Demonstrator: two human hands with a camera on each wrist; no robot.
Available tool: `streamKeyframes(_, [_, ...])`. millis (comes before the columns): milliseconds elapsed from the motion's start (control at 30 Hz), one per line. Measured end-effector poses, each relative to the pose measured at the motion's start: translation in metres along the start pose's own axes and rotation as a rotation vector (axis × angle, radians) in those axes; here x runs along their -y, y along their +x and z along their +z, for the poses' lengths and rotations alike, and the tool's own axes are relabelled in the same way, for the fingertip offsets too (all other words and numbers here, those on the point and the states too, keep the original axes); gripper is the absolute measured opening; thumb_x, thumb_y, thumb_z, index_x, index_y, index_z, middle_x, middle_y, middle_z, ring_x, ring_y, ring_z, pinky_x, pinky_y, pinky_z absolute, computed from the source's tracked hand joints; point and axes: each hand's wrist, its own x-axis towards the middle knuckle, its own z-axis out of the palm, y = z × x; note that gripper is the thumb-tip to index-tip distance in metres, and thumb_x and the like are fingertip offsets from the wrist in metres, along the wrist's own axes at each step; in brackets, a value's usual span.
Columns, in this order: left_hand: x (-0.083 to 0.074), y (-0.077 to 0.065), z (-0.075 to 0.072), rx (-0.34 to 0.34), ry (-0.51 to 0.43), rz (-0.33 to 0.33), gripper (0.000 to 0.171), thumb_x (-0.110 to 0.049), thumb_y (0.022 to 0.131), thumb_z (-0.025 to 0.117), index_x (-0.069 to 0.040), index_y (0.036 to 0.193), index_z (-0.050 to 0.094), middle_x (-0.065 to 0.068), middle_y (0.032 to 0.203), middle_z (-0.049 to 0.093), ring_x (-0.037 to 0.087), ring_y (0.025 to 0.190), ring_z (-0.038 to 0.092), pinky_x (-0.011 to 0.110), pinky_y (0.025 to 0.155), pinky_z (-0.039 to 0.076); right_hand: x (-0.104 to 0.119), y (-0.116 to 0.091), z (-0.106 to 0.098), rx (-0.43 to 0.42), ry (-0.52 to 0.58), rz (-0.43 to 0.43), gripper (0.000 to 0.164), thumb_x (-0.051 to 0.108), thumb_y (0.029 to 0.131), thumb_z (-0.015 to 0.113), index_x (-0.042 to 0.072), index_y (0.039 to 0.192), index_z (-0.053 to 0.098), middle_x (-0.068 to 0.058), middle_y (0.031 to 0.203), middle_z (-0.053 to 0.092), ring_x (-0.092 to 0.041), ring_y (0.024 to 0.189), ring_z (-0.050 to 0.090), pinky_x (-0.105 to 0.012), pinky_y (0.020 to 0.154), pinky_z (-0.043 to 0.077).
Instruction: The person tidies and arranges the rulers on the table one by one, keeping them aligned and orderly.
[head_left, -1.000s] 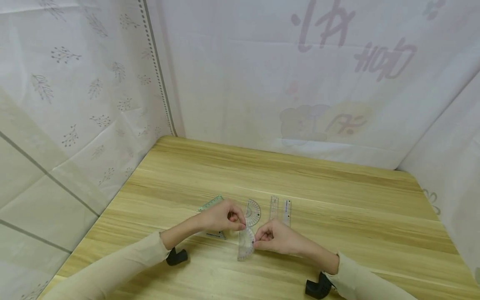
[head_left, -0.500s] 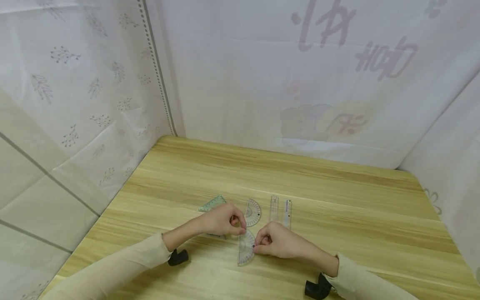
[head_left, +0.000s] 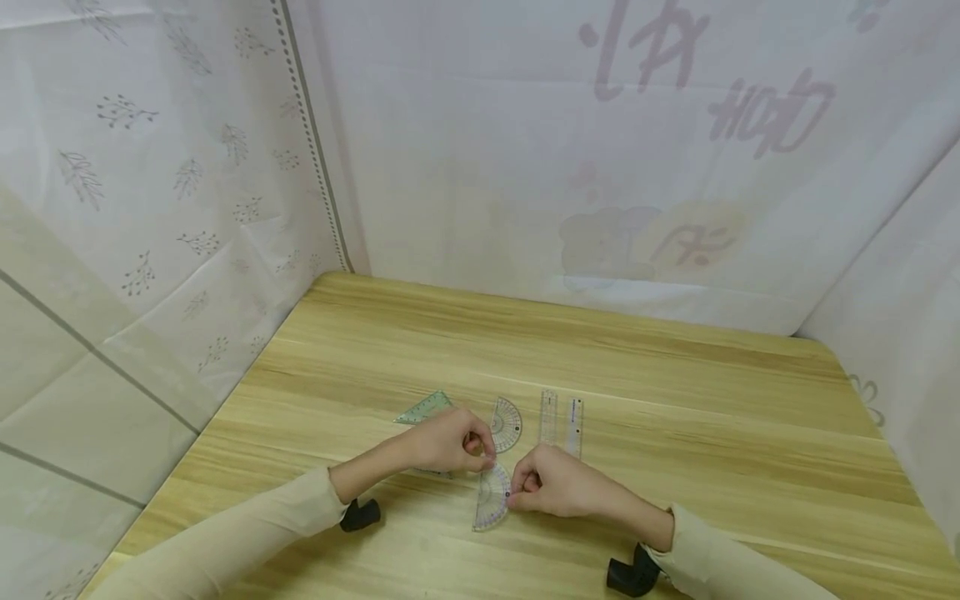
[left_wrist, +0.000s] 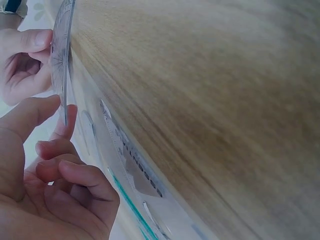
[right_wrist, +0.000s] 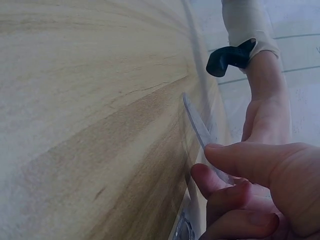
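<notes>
A clear half-round protractor [head_left: 491,502] is held between both hands over the front middle of the table. My left hand [head_left: 448,440] pinches its far corner between thumb and forefinger; the left wrist view shows the protractor [left_wrist: 61,60] almost edge-on, above the wood. On the curved side, my right hand [head_left: 561,483] grips the rim with thumb and forefinger, as the right wrist view also shows on the protractor's edge [right_wrist: 197,125]. Just beyond lies a second clear protractor [head_left: 507,425]. Left of it is a green set square [head_left: 424,407], partly covered by my left hand.
Two clear rulers, a left one [head_left: 549,417] and a right one [head_left: 575,423], lie side by side beyond my right hand. A clear set square [left_wrist: 142,170] with black print lies under my left hand. Patterned cloth [head_left: 480,167] hangs behind the wooden table [head_left: 675,400].
The held protractor has shifted slightly toward me and shows more of its face than a second ago. My left hand has moved a little right and down with it; both hands keep their grip.
</notes>
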Motion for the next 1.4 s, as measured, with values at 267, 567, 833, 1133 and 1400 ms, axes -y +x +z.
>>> streamKeyframes(267, [0.0,-0.002,0.0,-0.008,0.015,-0.006,0.006,-0.014,0.091,0.079,-0.016,0.087,0.075,-0.01,0.061,0.044,0.002,0.05,0.035,0.021,0.054,0.035,0.001,-0.001,0.0,0.007,-0.017,0.005,0.016,0.009,0.091,0.077,0.014,0.076,0.074,0.015,0.049,0.045,0.002,0.044,0.032,-0.017,0.044,0.027])
streamKeyframes(567, [0.0,-0.002,-0.001,-0.015,0.015,0.004,0.004,-0.014,0.09,0.08,-0.014,0.088,0.076,-0.01,0.06,0.043,0.002,0.05,0.034,0.021,0.053,0.034,0.004,-0.002,0.0,-0.007,-0.05,0.027,0.017,0.011,0.09,0.079,0.017,0.075,0.073,0.016,0.049,0.045,0.001,0.045,0.034,-0.017,0.045,0.027])
streamKeyframes(833, [0.0,-0.002,-0.003,-0.032,0.032,0.017,0.007,-0.014,0.088,0.081,-0.018,0.087,0.075,-0.011,0.058,0.044,0.001,0.049,0.034,0.02,0.051,0.033,0.003,-0.004,-0.005,-0.03,-0.059,0.031,0.019,0.018,0.088,0.082,0.02,0.074,0.07,0.011,0.051,0.046,0.0,0.045,0.034,-0.018,0.044,0.028])
streamKeyframes(1133, [0.001,0.0,-0.01,-0.058,0.033,0.043,0.004,-0.015,0.09,0.079,-0.014,0.091,0.076,-0.01,0.06,0.044,0.002,0.051,0.035,0.022,0.054,0.034,-0.002,-0.007,-0.012,-0.046,-0.034,0.001,0.015,0.021,0.089,0.081,0.02,0.078,0.071,0.008,0.053,0.046,-0.001,0.046,0.034,-0.019,0.047,0.031])
streamKeyframes(1400, [0.001,-0.001,-0.016,-0.083,-0.01,0.077,0.006,-0.013,0.092,0.078,-0.012,0.097,0.075,-0.009,0.067,0.048,0.003,0.059,0.041,0.021,0.057,0.037,-0.009,-0.01,-0.018,-0.06,-0.012,-0.016,0.014,0.025,0.093,0.078,0.018,0.083,0.071,0.009,0.057,0.047,-0.001,0.048,0.037,-0.019,0.048,0.033])
